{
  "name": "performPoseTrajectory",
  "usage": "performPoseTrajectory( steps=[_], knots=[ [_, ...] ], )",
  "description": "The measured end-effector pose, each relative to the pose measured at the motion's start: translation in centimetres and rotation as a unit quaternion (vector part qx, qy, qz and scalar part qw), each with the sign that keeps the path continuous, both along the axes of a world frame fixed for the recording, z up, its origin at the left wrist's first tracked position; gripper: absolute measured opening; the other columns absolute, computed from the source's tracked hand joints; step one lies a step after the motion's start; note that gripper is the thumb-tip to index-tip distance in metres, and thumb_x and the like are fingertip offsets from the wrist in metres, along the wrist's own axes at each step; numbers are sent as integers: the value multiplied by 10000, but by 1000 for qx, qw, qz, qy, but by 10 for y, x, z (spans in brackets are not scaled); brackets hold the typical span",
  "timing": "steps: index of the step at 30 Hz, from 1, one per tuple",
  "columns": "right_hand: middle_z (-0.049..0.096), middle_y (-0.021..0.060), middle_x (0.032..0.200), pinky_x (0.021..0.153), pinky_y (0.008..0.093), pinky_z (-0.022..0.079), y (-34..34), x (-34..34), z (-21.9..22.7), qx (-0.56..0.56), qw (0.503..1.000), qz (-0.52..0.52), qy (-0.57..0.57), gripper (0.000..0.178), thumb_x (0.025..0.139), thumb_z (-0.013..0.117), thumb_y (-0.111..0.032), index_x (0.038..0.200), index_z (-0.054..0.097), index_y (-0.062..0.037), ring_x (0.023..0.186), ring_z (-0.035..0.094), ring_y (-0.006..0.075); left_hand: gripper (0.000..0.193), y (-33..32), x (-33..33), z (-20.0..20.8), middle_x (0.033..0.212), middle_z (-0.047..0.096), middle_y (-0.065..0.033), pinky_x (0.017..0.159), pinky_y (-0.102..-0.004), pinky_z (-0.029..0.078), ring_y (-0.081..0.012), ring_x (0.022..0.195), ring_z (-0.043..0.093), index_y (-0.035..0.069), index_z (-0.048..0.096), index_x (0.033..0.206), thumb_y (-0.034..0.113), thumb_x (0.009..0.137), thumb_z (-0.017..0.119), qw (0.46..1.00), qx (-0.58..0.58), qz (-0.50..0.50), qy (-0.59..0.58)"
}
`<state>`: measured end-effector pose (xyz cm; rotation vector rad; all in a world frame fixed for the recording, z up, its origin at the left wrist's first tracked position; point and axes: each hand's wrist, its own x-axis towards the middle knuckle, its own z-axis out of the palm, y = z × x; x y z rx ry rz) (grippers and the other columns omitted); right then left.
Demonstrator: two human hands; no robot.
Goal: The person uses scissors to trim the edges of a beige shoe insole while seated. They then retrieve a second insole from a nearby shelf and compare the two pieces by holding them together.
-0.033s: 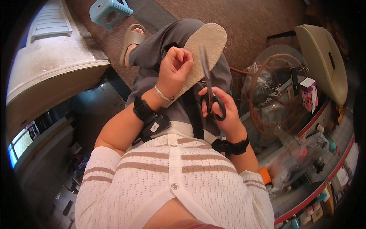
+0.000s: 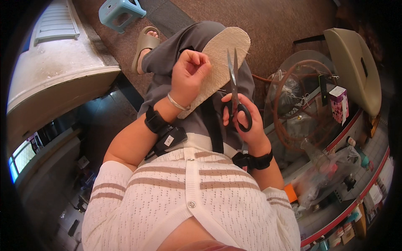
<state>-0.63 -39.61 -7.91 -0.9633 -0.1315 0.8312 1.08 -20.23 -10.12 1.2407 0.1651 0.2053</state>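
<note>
A beige, rough-textured shoe insole [image 2: 232, 46] lies slanted across my lap, its wide end away from me. My left hand [image 2: 190, 75] is closed over the insole's left side, thumb against the curled fingers. Whatever the fingertips pinch, if anything, is too small to make out. In my right hand [image 2: 249, 121] is a pair of scissors [image 2: 233, 79] with black handles, my fingers through the loops. The blades point away from me above the insole, parted in a narrow V. Fine loose threads stick out along the insole's right edge.
A blue plastic stool [image 2: 121, 14] stands on the floor at the far left, beyond a white-topped counter [image 2: 83, 58]. To the right are a beige chair [image 2: 356, 67], a coiled brown hose [image 2: 278, 113], a patterned box [image 2: 339, 104] and a cluttered shelf with a red edge [image 2: 347, 203].
The scissor blades have parted from nearly closed, and their tips have shifted slightly right. My left hand has moved a little left, still closed. The insole has barely shifted.
</note>
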Motion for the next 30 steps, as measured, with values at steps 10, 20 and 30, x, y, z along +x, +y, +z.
performPoseTrajectory(
  steps=[10, 20, 30],
  knots=[
    [558, 90, 816, 660, 233, 408, -24, -2, -5, 46, 992, -116, 23, 669, 849, 584, -512, 1193, 459, 49, 749, 518, 138, 224, 42, 56, 31, 864, 600, -76, 719, -297, 474, -218, 794, 572, 32, 617, 986, 35, 767, 662, 768, 610, 156, -114],
    [555, 91, 833, 669, 257, 431, -25, 1, -6, 69, 989, -122, 44, 657, 852, 594, -487, 1195, 457, 56, 757, 526, 152, 160, -15, 58, 20, 836, 581, -83, 702, -350, 466, -261, 820, 561, 51, 654, 848, 127, 719, 710, 772, 628, -70, -74],
    [573, 102, 825, 673, 264, 440, -23, 3, -14, 90, 987, -114, 67, 660, 843, 612, -472, 1198, 456, 62, 735, 548, 163, 96, -21, 59, 20, 808, 563, -67, 687, -356, 467, -252, 823, 549, 80, 592, 740, 146, 768, 654, 759, 648, -56, -41]
  ],
)
